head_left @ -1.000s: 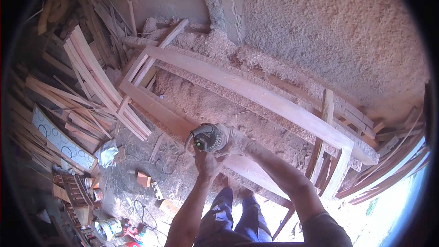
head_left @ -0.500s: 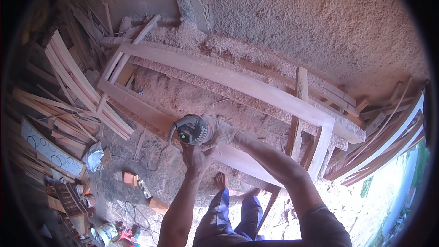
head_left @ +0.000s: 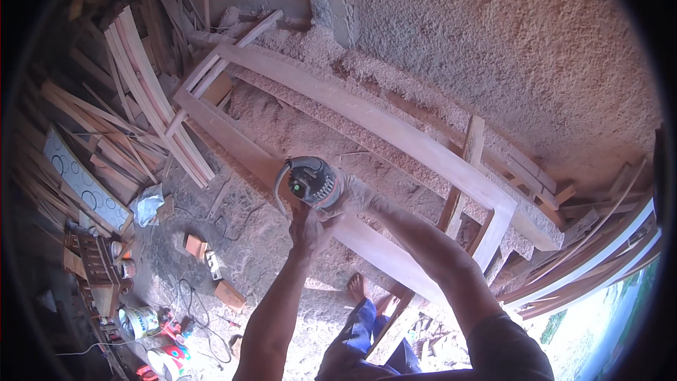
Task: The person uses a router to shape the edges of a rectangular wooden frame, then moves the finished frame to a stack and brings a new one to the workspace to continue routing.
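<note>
Both my hands are on a round black power tool with a vented housing, a green spot on top and a cord looping at its left. My left hand grips its near side, and my right hand wraps its right side. The tool rests on the near rail of a long wooden door-like frame, which slants from upper left to lower right. The tool's base and the rail surface below it are hidden by the housing and my hands.
Wood shavings cover the ground inside the frame and along the rough wall. Curved boards and offcuts lean at the left. More curved strips stack at the right. Wood blocks, loose cables and a bucket lie on the floor.
The view has turned, so the frame slants more steeply and the left-hand boards sit further right. Both hands stay on the power tool, which keeps nearly the same place on the near rail.
</note>
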`<state>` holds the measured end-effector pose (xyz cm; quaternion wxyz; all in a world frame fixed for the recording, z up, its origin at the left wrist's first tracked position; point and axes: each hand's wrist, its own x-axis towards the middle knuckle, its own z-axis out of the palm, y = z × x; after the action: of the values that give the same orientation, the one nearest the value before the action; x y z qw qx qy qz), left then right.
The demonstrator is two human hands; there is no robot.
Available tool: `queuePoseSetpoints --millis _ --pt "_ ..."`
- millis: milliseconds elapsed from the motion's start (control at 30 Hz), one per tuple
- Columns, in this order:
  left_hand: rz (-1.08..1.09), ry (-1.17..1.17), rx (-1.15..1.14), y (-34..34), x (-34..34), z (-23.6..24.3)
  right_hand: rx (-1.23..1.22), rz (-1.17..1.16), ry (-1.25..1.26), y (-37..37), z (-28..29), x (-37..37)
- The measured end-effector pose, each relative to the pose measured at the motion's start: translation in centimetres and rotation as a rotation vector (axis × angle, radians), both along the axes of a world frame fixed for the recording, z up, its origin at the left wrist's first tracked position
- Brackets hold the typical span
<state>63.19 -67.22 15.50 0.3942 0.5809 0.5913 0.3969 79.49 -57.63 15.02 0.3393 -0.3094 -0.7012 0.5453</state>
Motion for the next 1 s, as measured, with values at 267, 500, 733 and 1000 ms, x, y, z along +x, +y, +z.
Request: queuePoseSetpoints --millis 267,500,733,1000 --pt "-0.04 0.259 0.076 -3.0 2.9 -0.1 0.112 -0.027 -0.087 -2.8 0.0 2.7" --pt "0.035 -0.398 -0.243 -7.0 7.3 -2.7 0.186 -0.072 -0.052 -7.1 -0.5 7.6" --pt "0.016 0.435 0.055 -12.2 12.5 1.2 0.115 -0.062 -0.055 -12.3 -0.1 12.8" --pt "0.01 0.536 0.108 -16.2 16.1 0.1 0.038 -0.004 -0.064 -16.6 0.8 17.0"
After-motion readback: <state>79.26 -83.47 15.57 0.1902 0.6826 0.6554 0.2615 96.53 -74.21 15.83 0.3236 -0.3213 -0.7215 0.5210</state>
